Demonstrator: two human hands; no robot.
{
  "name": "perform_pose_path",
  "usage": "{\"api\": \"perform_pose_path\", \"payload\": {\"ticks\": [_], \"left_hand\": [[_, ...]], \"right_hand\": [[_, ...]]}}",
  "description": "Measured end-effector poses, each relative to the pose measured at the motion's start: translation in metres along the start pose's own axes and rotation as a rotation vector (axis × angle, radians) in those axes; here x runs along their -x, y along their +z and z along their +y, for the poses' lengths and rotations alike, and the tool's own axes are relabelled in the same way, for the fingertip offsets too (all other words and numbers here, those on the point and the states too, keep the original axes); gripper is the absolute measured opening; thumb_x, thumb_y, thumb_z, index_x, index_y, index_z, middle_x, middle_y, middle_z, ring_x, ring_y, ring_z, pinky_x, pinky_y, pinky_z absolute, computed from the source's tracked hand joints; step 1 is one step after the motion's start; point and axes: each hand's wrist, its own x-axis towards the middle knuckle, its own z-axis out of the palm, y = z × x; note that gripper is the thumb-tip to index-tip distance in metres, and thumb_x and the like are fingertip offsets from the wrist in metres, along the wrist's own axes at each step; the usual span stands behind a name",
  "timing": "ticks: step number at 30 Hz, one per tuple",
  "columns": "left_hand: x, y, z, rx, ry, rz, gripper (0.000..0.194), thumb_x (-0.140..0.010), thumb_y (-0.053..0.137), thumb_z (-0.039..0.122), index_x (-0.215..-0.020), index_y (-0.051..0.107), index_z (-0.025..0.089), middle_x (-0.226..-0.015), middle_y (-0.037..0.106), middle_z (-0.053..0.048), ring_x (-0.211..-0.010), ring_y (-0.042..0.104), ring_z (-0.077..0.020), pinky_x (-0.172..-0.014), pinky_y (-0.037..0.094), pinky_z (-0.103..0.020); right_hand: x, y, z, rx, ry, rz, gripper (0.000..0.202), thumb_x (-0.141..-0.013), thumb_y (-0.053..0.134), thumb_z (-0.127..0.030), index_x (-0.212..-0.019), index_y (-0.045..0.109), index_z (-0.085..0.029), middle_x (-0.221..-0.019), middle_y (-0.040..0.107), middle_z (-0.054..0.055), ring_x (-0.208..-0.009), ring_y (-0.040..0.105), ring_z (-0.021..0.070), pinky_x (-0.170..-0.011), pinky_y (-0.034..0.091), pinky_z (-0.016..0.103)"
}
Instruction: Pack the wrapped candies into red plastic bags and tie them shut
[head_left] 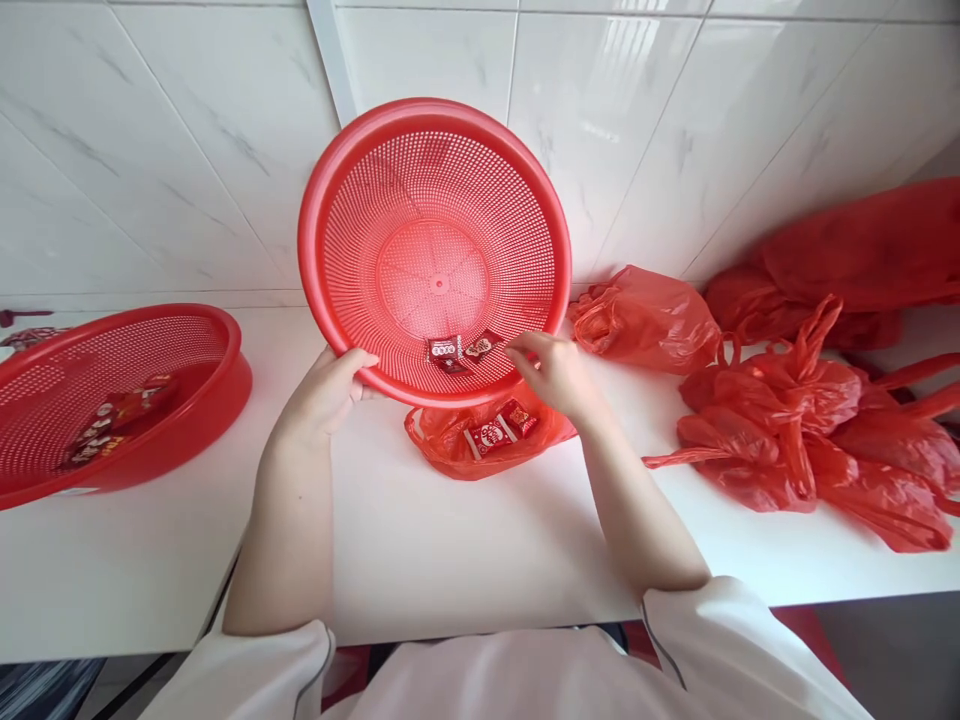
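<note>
A red mesh basket [439, 250] is tipped up toward me over the white table, with a few small wrapped packets [445, 350] lying at its lower inside wall. My left hand [326, 390] grips the basket's lower left rim, thumb on the inside. At the lower right of the opening is my right hand [551, 370], its fingers curled by the rim near the packets; whether it pinches something is too small to tell. Directly below the basket, an open red plastic bag [465, 462] holds red and white packets [491, 434].
Another red basket [217, 400] with packets inside stands at the left. Several tied red bags [780, 420] are piled at the right, and one more bag [656, 320] lies by the tiled wall [630, 120]. The white table's front edge [480, 635] runs close to my body.
</note>
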Motion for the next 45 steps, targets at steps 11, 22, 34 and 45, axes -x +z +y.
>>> {"api": "perform_pose_path", "payload": {"ticks": [11,22,34,45], "left_hand": [[0.006,0.006,0.001,-0.022,-0.016,-0.087,0.019,-0.066,0.061,0.017,-0.085,0.058,0.018,-0.089,0.063,-0.004,-0.091,0.063,-0.0246,-0.08,0.056,-0.049],[0.011,0.015,0.001,-0.044,-0.011,-0.055,0.014,-0.064,0.06,0.014,-0.076,0.053,0.019,-0.081,0.06,-0.003,-0.089,0.062,-0.0238,-0.079,0.056,-0.045],[0.004,-0.01,0.006,0.025,0.114,0.028,0.01,-0.074,0.06,0.016,-0.083,0.055,0.015,-0.098,0.063,-0.006,-0.096,0.061,-0.0219,-0.085,0.055,-0.049],[0.004,-0.016,0.005,0.082,0.163,0.019,0.021,-0.078,0.06,0.015,-0.098,0.056,0.016,-0.102,0.066,-0.006,-0.102,0.062,-0.0242,-0.086,0.055,-0.051]], "right_hand": [[0.005,0.03,-0.017,-0.02,-0.195,-0.34,0.042,-0.094,0.045,-0.049,-0.119,0.061,-0.019,-0.118,0.062,0.012,-0.105,0.06,0.0234,-0.094,0.046,0.039],[0.005,0.035,-0.016,-0.228,-0.248,-0.355,0.063,-0.082,0.063,-0.052,-0.135,0.051,-0.019,-0.135,0.055,0.013,-0.124,0.053,0.0266,-0.106,0.041,0.043],[0.003,0.031,-0.008,-1.055,0.361,-0.273,0.033,-0.069,0.078,-0.044,-0.084,0.074,-0.014,-0.077,0.073,0.004,-0.071,0.068,0.0153,-0.076,0.057,0.032],[0.006,0.011,-0.008,-0.87,0.09,-0.692,0.027,-0.082,0.065,-0.036,-0.1,0.068,-0.016,-0.094,0.071,0.003,-0.088,0.066,0.0167,-0.083,0.052,0.029]]}}
